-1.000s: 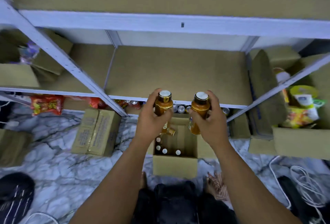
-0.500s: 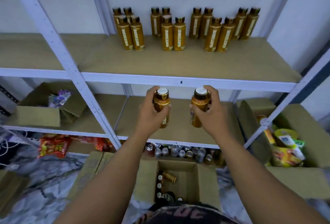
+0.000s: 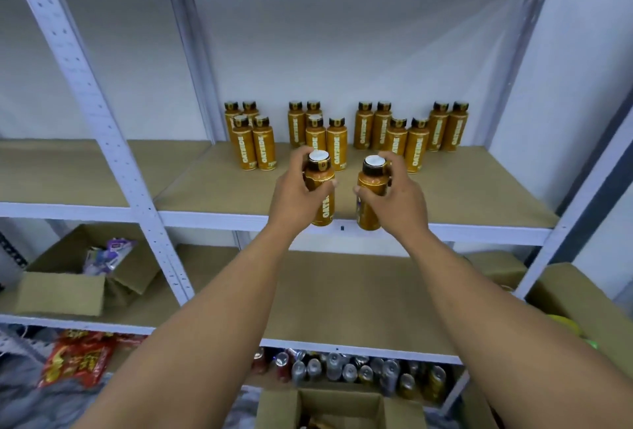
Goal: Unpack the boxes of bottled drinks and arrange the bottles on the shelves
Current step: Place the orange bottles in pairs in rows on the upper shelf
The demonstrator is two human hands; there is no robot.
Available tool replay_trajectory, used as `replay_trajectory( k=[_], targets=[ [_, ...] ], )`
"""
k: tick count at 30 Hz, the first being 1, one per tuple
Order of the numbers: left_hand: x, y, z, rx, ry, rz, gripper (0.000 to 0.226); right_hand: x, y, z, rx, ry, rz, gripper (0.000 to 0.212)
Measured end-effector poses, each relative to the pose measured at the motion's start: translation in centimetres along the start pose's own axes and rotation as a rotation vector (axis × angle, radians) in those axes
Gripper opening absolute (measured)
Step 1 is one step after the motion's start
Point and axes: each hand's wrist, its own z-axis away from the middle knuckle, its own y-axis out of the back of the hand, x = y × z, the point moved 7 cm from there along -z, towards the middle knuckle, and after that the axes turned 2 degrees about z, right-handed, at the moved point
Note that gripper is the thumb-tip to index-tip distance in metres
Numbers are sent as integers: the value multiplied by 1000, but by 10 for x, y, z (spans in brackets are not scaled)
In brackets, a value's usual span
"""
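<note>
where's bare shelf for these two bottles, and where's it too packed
Free: the front strip of the shelf between the standing bottles and its front edge, widest at the right end; also the left bay beyond the upright post. Crowded: the back, along the wall.

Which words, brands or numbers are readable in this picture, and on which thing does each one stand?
"OATSIDE": written vertically on the standing bottles on the shelf.
"OATSIDE": written vertically on the held left bottle.
Held right bottle: the label cannot be read.
Red snack packets: yellow print, too blurred to read.
Cans: too small to read.
</note>
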Motion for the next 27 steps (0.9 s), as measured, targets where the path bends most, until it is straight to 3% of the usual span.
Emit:
replay_trajectory(
  k=[27],
  targets=[
    [-53,-39,-66,-131,46,-90,86,39,-47,-73,-110,-3,-35,86]
  ],
)
